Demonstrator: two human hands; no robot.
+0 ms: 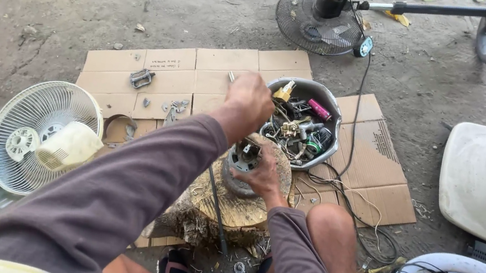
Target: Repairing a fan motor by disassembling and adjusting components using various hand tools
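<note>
A person sits on the dirt ground (166, 5) and looks down at a short wood stump (233, 208) between the knees. A round metal fan motor (241, 163) sits on top of the stump, near its far edge. The right hand (263, 176) is wrapped around the right side of the motor, with the fingers closed on it and holding it in place. The left hand (250, 97) is up above the motor, closed in a fist around a thin metal tool (231, 78) whose tip sticks out past the knuckles. Just beside that fist, to the right, is a round bowl (330, 99) full of small parts, wires and a pink tube. The bowl touches the far right edge of the stump, so there is little room on that side. Flat brown cardboard (166, 75) lies under and behind the stump, with a few small metal bits on it and lots of bare space on the left. A white fan cage (17, 117) lies well to the left, past the cardboard edge. A black fan (319, 23) with a long pole lies far off at the top. A white round base (477, 182) sits well apart on the right. A black cord (358, 102) runs down past the bowl to a tangle of wires by the right knee.
</note>
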